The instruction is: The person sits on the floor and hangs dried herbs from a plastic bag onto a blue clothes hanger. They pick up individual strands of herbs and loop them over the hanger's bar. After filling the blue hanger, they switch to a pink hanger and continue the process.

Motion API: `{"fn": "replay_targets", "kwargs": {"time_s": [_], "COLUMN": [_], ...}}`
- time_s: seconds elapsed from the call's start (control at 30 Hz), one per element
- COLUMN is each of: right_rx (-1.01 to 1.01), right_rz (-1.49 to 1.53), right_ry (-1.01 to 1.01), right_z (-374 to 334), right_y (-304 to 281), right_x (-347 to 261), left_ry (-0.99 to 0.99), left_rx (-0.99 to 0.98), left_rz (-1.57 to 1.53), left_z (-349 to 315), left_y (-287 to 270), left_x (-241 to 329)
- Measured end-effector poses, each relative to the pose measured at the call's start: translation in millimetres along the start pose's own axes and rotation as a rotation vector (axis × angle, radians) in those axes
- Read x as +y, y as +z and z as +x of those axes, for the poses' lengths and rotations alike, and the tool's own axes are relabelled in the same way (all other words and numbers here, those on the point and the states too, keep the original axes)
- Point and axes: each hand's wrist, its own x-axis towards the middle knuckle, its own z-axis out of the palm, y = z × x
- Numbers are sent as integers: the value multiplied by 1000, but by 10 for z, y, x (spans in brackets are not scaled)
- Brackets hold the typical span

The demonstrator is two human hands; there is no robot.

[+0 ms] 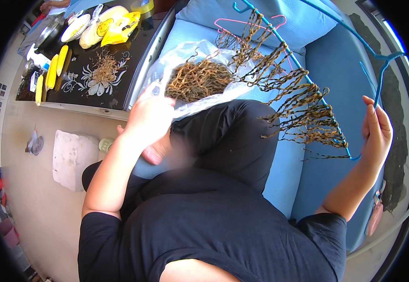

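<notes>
My right hand (377,126) is closed around the hook end of a blue clothes hanger (386,58), which is held up at a slant on the right. Many thin, dark brown, twisted dried strips (303,115) hang along its long bar. My left hand (151,115) is closed at the near left edge of a clear plastic bag (195,112), gripping the film. Inside the bag lies a heap of similar brown dried strips (198,81). The bag rests on the sofa, just beyond my bent leg; my left fingertips are partly hidden.
A pink hanger (251,19) lies on the blue sofa (326,70). The black table (77,56) at left carries loose strips (105,69), yellow corn cobs (51,73), a yellow bag (120,29) and a white dish (76,28). A whitish block (74,160) stands on the floor.
</notes>
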Motion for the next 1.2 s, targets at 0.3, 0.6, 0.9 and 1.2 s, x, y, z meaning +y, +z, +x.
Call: {"fn": "replay_targets", "kwargs": {"time_s": [0.3, 0.6, 0.9, 1.2], "right_rx": [-207, -323, -387, -394], "right_rz": [182, 195, 210, 157], "right_ry": [13, 57, 94, 104], "right_z": [51, -47, -79, -50], "right_y": [123, 179, 282, 343], "right_x": [-412, -673, -692, -622], "left_ry": [58, -163, -169, -150], "left_rx": [462, 875, 1015, 944], "left_rz": [-733, -772, -528, -630], "left_z": [-107, 539, 591, 647], "left_y": [-322, -846, -758, -711], "left_x": [184, 215, 262, 221]}}
